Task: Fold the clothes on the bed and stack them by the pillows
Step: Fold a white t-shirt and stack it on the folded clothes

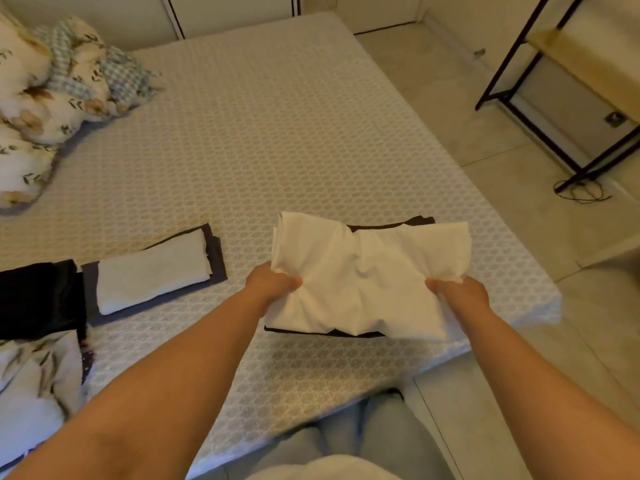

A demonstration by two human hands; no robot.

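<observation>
A white garment (367, 271) is bunched between both hands just above the near right part of the bed (277, 133). My left hand (273, 284) grips its left edge and my right hand (460, 292) grips its right edge. Under it lies a dark folded garment (391, 225), of which only the edges show. To the left, a folded white garment (152, 271) lies on a folded grey one (216, 252). A folded black garment (38, 299) sits at the left edge of the view.
Floral pillows and bedding (52, 98) are heaped at the far left of the bed, and more floral bedding (34, 386) lies near left. A black metal shelf frame (554, 109) stands on the tiled floor to the right, with a cable by its foot.
</observation>
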